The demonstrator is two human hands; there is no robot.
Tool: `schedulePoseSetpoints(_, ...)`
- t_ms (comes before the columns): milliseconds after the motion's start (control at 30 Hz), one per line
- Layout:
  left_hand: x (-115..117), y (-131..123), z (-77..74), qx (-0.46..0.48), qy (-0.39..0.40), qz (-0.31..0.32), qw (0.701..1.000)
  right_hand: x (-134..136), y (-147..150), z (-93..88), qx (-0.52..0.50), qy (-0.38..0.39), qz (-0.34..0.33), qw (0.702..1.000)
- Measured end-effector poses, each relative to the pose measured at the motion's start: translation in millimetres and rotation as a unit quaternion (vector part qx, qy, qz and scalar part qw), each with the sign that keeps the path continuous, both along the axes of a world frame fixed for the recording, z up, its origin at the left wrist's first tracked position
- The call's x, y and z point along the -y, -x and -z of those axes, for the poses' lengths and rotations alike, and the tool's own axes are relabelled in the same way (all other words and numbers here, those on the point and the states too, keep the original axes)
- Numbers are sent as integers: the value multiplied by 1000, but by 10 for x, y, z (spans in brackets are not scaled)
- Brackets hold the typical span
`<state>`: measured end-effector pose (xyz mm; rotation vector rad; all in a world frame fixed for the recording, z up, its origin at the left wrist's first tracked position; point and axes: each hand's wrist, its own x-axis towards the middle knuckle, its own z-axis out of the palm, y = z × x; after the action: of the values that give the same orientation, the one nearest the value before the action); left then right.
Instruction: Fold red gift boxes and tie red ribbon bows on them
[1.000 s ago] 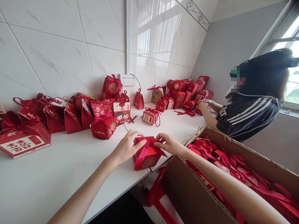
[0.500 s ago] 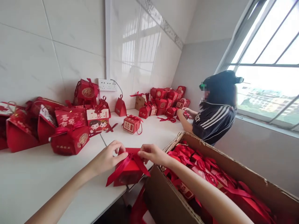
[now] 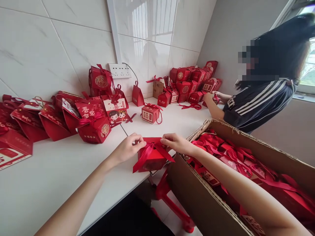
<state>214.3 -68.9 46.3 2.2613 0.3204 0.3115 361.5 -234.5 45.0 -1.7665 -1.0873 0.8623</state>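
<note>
A red gift box stands at the near edge of the white table, with a dark red ribbon tied in a bow on top. My left hand is closed, thumb and fingers pinching the bow's left loop. On the other side, my right hand pinches the right loop. Two ribbon tails hang down the front of the box, one to each side. Behind it sits a small red box with a cream panel and a ribbon handle.
A cardboard carton full of ribboned red boxes stands close on my right. Red boxes line the left side, and more are stacked at the back. A co-worker handles a box there. A power strip is against the wall.
The view has shifted, so the table, boxes and co-worker appear moved. Both hands stay pinched on the ribbon loops, and the bow looks much the same.
</note>
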Motion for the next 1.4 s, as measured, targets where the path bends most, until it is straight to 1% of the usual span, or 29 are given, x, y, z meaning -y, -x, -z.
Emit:
schedulePoseSetpoints(167,21,0,35,0,17,-10,1000,21,9,11,87,-11,4,996)
schedulePoseSetpoints(333,26,-2,47,6,13,-11,1000,-8,58,1,110,-8,32,993)
schedulePoseSetpoints(433,37,7,49,15,19,-18,1000,-18,65,25,80,-11,46,996)
schedulePoseSetpoints(567,41,29,85,36,66,-13,997,54,40,27,-22,-27,60,998)
schedulePoseSetpoints(600,35,30,99,49,77,-22,996,81,32,13,-27,-13,70,997)
schedulePoseSetpoints(667,15,19,124,66,94,-59,992,127,20,-26,-2,38,82,996)
schedulePoseSetpoints(733,-7,-7,131,52,107,-89,989,145,13,-63,22,79,72,994)
schedulePoseSetpoints(833,-15,-48,109,11,98,-96,990,118,14,-84,10,90,42,995)
schedulePoseSetpoints(933,28,-62,98,-5,74,-95,993,75,18,-56,-26,83,33,996)
schedulePoseSetpoints(1133,170,-51,198,26,50,-132,990,67,-14,24,-86,66,54,993)
schedulePoseSetpoints(1267,205,-68,236,33,47,-133,989,83,-36,21,-115,49,66,990)
schedulePoseSetpoints(1400,200,-94,256,35,42,-130,990,90,-33,-12,-115,50,63,990)
